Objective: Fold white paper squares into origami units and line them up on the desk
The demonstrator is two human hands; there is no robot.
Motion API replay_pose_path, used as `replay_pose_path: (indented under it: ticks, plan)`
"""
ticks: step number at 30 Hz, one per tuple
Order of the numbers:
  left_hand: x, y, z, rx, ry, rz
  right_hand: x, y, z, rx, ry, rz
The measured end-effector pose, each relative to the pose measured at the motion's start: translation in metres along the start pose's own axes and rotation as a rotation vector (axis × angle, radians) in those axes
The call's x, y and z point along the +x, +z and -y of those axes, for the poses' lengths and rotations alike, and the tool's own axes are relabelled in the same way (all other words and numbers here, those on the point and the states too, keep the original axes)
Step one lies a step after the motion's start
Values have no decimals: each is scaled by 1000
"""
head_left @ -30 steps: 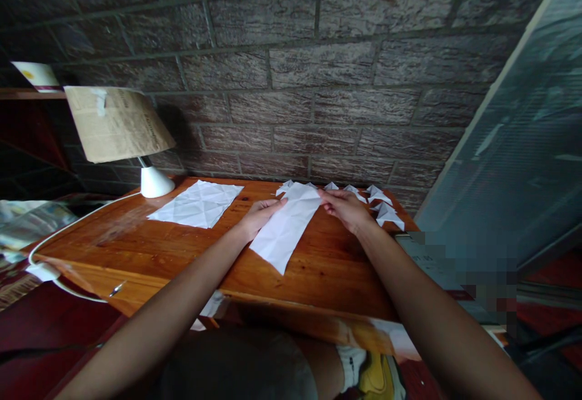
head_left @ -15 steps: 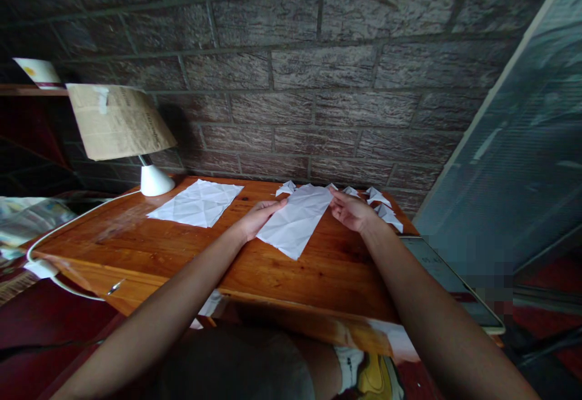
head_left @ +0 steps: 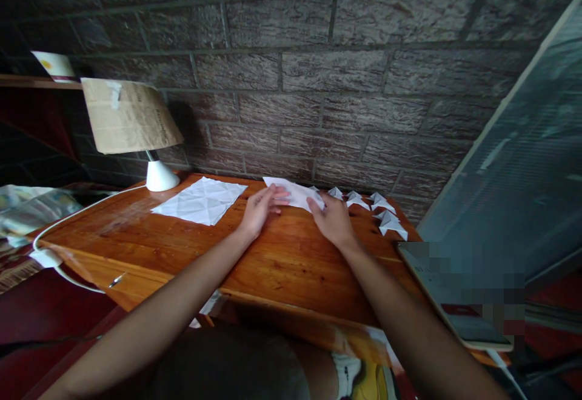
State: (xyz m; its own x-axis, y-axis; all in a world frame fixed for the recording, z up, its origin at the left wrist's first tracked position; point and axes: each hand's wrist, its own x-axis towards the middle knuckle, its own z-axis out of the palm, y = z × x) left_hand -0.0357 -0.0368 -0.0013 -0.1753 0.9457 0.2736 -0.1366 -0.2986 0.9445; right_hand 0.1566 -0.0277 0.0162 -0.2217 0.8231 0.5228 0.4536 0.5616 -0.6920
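Observation:
A sheet of white paper point(head_left: 295, 193) is raised above the table, turned to a long, low strip near the wall. My right hand point(head_left: 331, 218) pinches its right end, the thumb lying on the near face. At the left end, my left hand point(head_left: 260, 209) has its fingers stretched out and slightly apart before the paper's near face; whether they touch it I cannot tell. Small folded white paper pieces point(head_left: 391, 224) stand right of my right hand, with others point(head_left: 357, 199) along the back edge. Creased square sheets point(head_left: 204, 200) lie flat on the left.
The wooden table point(head_left: 282, 279) backs onto a brick wall point(head_left: 336, 73). A lamp point(head_left: 161, 177) with a brown paper shade stands at the back left, its white cord hanging over the edge. A tablet point(head_left: 448, 297) lies at the right edge. A paper cup point(head_left: 57, 66) sits on a shelf.
The paper has turned from slanting lengthwise toward me to lying crosswise near the wall. My right hand has shifted its grip to the right end; my left fingers have spread. The view has moved slightly.

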Motion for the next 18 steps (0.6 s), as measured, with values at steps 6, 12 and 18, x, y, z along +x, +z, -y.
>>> replay_pose_path:
  ticks: [6,12,18]
  plan:
    - [2,-2,4,259,352,-313,12,-30,-28,631,328,47]
    - [6,-6,7,75,38,-202,13,-45,-39,691,466,286]
    - [7,-12,11,13,-17,-108,16,-49,-47,605,433,248]
